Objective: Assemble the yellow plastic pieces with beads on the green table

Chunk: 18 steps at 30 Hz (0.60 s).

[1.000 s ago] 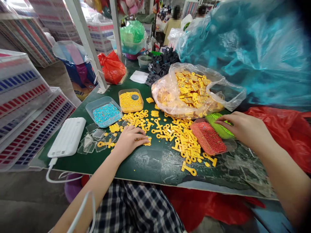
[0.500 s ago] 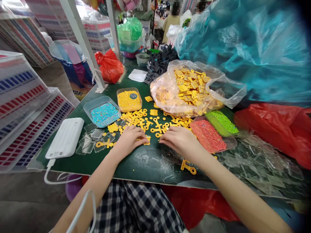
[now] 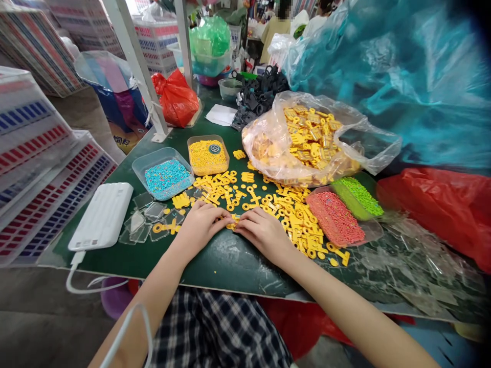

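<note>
Between my two hands, near the front of the green table, is a small yellow plastic piece, mostly covered by fingers. My left hand pinches its left side, and my right hand has its fingertips closed on the right side. Loose yellow plastic parts, some with ring ends, lie just beyond the hands. More yellow parts are heaped to the right of my right hand. Clear plastic squares lie left of my left hand, with a yellow ringed part on them.
Tubs of blue beads, yellow beads, red beads and green beads stand around the parts. A clear bag of yellow pieces sits behind. A white power bank with a cable lies left; clear sheets lie right.
My right hand has moved left and come up to my left hand, its fingertips now at the yellow piece. The heap of yellow parts it covered shows now. The view has shifted slightly.
</note>
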Available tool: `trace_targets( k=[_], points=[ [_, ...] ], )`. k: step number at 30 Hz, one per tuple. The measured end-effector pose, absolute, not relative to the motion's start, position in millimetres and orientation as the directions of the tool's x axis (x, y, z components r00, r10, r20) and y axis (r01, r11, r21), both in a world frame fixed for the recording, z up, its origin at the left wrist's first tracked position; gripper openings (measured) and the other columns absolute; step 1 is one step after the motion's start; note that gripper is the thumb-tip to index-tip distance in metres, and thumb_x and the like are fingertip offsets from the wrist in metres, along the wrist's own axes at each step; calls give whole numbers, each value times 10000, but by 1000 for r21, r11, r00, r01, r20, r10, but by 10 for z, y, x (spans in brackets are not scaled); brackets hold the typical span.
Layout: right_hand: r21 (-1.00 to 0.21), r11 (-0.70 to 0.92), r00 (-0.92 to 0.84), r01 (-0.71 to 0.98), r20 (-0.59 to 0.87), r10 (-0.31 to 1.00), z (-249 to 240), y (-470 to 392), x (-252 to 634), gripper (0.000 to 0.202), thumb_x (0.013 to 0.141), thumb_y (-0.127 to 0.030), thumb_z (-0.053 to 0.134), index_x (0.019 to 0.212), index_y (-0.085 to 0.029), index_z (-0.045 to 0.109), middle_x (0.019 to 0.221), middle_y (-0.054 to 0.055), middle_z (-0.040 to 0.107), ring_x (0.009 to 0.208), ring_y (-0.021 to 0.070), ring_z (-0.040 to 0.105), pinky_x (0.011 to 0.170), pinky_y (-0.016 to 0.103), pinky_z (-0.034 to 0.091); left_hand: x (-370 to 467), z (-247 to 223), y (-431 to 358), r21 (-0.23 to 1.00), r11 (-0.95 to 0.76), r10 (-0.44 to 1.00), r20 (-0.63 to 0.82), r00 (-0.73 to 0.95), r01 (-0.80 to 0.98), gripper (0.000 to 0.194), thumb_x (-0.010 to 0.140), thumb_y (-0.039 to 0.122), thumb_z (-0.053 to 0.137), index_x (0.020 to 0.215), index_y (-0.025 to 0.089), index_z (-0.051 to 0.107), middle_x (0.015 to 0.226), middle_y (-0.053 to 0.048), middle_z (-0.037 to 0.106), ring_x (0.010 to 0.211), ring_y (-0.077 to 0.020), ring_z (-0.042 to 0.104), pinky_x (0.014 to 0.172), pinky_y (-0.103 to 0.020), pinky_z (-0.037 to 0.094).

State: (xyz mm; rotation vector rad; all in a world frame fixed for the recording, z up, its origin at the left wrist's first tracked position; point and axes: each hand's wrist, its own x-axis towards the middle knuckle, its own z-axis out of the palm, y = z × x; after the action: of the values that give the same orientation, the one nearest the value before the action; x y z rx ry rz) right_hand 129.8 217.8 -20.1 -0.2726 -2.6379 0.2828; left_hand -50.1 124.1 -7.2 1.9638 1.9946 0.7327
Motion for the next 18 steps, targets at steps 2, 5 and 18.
trace_targets(
  k=[2,5,18],
  points=[
    [-310,939,-849,150,447,283,-223,2163,1291,257,978,-316,491,881,-171,680,878,48,694,834,176,561,743,298,469,-488,-67,1239,511,-24,986,153,-63,859,239,959,362,546,863,209,702,866,5,755,826,-182,629,853,-344,398],
    [-375,912,-827,166,451,336,-241,2150,1296,236,965,-318,520,877,-181,691,871,44,691,822,173,560,720,297,466,-478,-69,1237,517,-27,989,138,-52,855,231,957,358,550,873,203,699,885,2,756,843,-184,633,859,-345,400],
    [-414,879,-842,237,364,398,-261,2181,1355,221,929,-359,586,863,-236,758,818,25,691,787,162,528,678,287,432,-484,-64,1228,558,-37,992,123,-39,829,279,969,405,508,895,216,700,940,-7,758,872,-187,640,877,-354,402]
  ],
)
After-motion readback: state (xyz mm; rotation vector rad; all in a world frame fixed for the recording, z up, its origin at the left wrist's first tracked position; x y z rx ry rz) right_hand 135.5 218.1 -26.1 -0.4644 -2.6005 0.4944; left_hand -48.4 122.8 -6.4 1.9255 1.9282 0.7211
